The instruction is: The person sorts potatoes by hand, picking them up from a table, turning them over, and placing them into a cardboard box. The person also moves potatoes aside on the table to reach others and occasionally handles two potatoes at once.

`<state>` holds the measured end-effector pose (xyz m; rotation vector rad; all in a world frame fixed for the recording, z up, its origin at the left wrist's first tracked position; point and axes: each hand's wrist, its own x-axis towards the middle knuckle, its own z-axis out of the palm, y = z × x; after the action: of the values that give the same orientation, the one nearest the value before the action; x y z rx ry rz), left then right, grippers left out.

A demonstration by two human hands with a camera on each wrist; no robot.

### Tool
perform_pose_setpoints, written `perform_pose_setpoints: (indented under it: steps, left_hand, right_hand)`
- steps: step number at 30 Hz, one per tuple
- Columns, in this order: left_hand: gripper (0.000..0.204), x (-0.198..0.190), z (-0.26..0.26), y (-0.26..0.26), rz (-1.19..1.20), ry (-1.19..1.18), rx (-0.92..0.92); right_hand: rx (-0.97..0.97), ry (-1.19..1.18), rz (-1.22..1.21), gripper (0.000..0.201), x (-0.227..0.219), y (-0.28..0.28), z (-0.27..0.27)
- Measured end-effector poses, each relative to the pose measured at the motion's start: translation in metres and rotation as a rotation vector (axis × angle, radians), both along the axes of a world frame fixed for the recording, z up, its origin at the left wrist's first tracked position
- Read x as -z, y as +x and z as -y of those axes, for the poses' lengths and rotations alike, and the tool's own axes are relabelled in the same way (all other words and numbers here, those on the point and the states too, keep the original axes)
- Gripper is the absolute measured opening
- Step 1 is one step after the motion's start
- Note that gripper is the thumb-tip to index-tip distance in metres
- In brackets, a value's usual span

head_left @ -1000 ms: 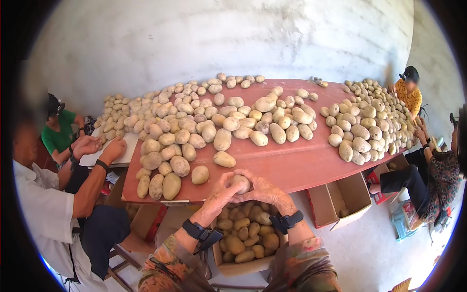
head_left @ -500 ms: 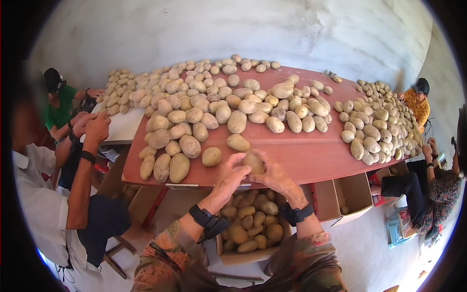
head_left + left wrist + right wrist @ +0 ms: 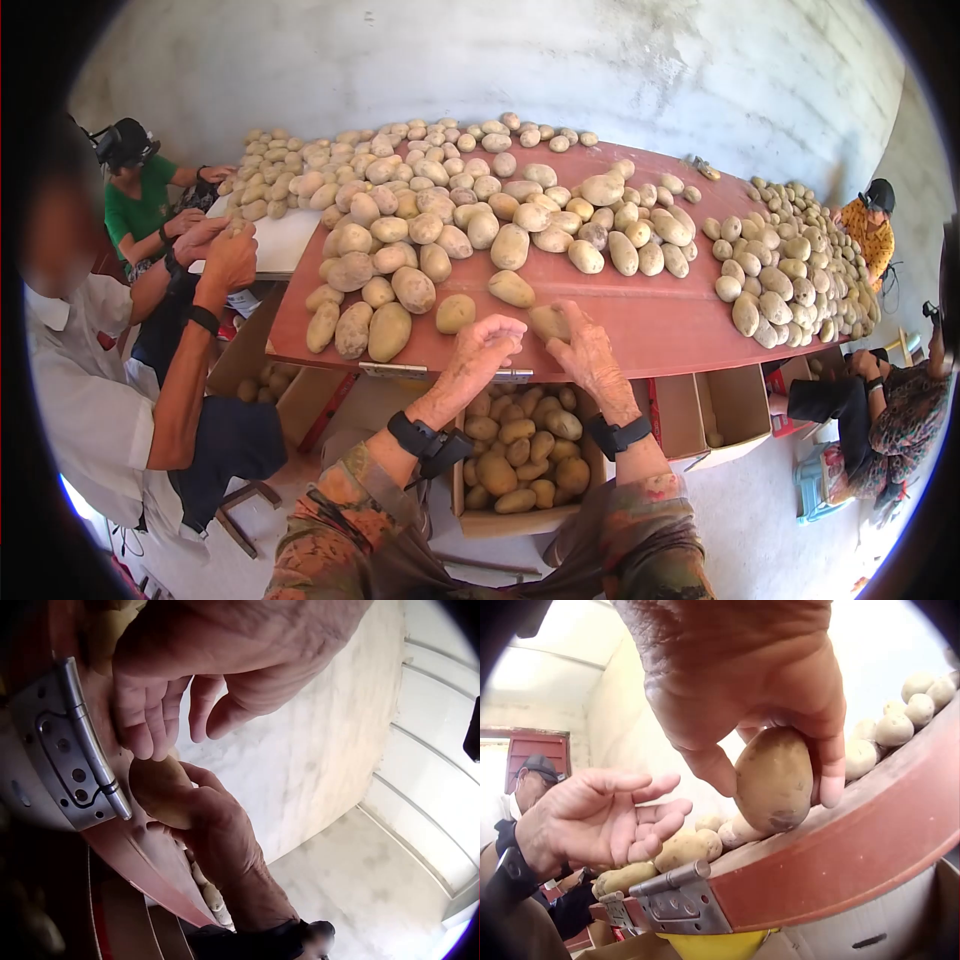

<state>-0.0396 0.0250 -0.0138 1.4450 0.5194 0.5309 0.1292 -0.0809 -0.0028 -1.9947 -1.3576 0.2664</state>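
Observation:
My right hand (image 3: 592,368) grips a potato (image 3: 548,322) just over the front of the red table (image 3: 640,325). In the right wrist view, thumb and fingers clasp that potato (image 3: 774,776) from both sides, and a dark patch shows at its lower end. My left hand (image 3: 478,358) is apart from it to the left, palm turned inward and fingers loosely bent with nothing in them. The left wrist view has the left hand (image 3: 240,652) above the held potato (image 3: 159,791). Closest on the tabletop lie two single potatoes, one (image 3: 511,289) beyond the hands and one (image 3: 456,313) to the left.
A wide heap of potatoes (image 3: 430,202) covers the table's left and middle; another heap (image 3: 785,270) lies right. Below the edge stands a cardboard box (image 3: 520,524) of potatoes, with another box (image 3: 735,405) to the right. Metal hinges (image 3: 682,904) line the edge. Other people sit at both sides.
The potato was between both hands; my left hand has let go and drawn off to the left. My right hand has carried the potato slightly right. The head view has shifted.

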Motion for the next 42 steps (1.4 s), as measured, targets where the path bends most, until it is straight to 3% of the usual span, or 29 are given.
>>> perform_pose_setpoints:
  steps: [3,6,9,11,12,15,19,21,30,36,39,42]
  left_hand:
    - [0.021,0.000,-0.002,-0.004,0.002,0.001,-0.019]
    - [0.019,-0.005,-0.008,-0.009,0.071,-0.020,-0.085]
    - [0.018,-0.007,-0.025,-0.018,0.151,0.084,-0.226]
    - [0.018,-0.005,-0.033,-0.020,0.235,0.172,-0.364]
    - [0.021,-0.008,-0.034,-0.022,0.215,0.146,-0.407]
    - [0.025,-0.004,-0.040,-0.024,0.097,0.267,-0.444]
    - [0.040,0.022,-0.048,-0.025,-0.201,0.511,-0.372]
    - [0.045,0.008,-0.037,-0.027,-0.249,0.614,-0.335]
    - [0.042,0.006,-0.037,-0.027,-0.284,0.675,-0.336]
    - [0.043,0.015,-0.053,-0.031,-0.242,0.602,-0.323]
    - [0.047,0.021,-0.057,-0.033,-0.261,0.734,-0.347]
    - [0.052,0.011,-0.048,-0.031,-0.355,0.779,-0.334]
  right_hand:
    - [-0.037,-0.021,-0.150,0.042,-0.013,0.001,0.006]
    - [-0.059,-0.029,-0.130,0.037,-0.014,0.000,0.010]
    - [-0.002,-0.074,-0.072,0.037,-0.016,0.001,0.012]
    - [-0.018,0.074,0.096,0.037,-0.006,0.007,0.010]
    - [-0.025,0.147,0.180,0.037,-0.001,0.010,0.010]
    - [-0.083,0.083,0.247,0.043,0.002,0.010,0.011]
    - [-0.033,-0.003,0.242,0.052,0.003,0.007,0.012]
    - [0.005,-0.036,0.222,0.058,0.006,0.012,0.010]
    - [0.039,-0.029,0.093,0.062,-0.004,0.015,0.018]
    - [0.040,0.035,0.224,0.062,0.005,0.017,0.014]
    - [-0.003,0.065,0.185,0.062,0.002,0.012,0.012]
    - [0.043,-0.083,0.182,0.061,-0.006,0.004,0.008]
